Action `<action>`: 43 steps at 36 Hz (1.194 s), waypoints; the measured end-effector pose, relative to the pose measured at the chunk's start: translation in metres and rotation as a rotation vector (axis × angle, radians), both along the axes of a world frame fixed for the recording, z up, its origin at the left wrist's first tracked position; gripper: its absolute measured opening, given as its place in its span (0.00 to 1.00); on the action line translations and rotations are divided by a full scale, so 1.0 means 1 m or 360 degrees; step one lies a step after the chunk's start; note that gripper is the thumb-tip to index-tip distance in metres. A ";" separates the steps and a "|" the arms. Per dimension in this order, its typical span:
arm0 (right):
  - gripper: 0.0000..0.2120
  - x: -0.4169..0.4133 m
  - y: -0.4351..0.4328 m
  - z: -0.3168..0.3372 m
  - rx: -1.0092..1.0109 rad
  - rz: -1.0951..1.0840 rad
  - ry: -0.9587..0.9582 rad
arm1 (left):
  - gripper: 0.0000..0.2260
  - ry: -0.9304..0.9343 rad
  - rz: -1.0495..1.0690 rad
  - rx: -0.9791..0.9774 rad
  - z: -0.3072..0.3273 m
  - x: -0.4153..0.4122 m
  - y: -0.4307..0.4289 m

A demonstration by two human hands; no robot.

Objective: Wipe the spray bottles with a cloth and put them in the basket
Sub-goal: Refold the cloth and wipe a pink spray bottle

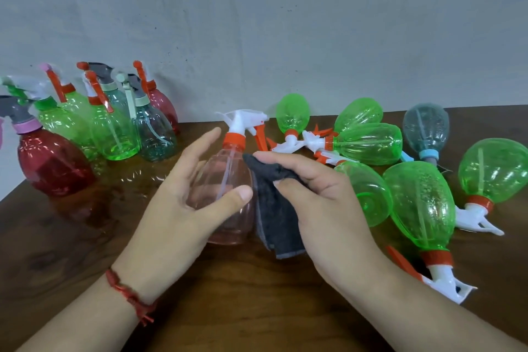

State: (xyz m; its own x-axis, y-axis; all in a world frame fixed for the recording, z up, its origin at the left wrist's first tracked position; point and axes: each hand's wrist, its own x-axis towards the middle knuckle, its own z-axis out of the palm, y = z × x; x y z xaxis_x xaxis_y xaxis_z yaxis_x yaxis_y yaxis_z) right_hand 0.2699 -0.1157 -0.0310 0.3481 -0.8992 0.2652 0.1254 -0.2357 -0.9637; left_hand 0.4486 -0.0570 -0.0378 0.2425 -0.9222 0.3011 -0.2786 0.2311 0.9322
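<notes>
A pale pink spray bottle with an orange collar and white trigger head stands upright at the table's middle. My left hand wraps around its left side, thumb across the front. My right hand presses a dark grey cloth against the bottle's right side. No basket is in view.
Several upright bottles, green, teal and red, stand in a group at the back left against the wall. Several green bottles and a grey-blue one lie on their sides at the right. The brown wooden table ends at the left edge.
</notes>
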 end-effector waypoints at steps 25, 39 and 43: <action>0.24 -0.002 -0.029 -0.002 -0.1254 -0.0123 0.0705 | 0.33 0.0342 -0.0302 -0.0062 0.000 -0.015 0.010; 0.25 -0.010 -0.033 -0.007 -0.0991 -0.0364 0.0301 | 0.36 0.0380 -0.0197 -0.0222 -0.002 -0.015 0.010; 0.23 -0.008 -0.031 -0.011 -0.1121 -0.0400 0.0358 | 0.32 0.0422 -0.0100 -0.0281 0.003 -0.006 0.007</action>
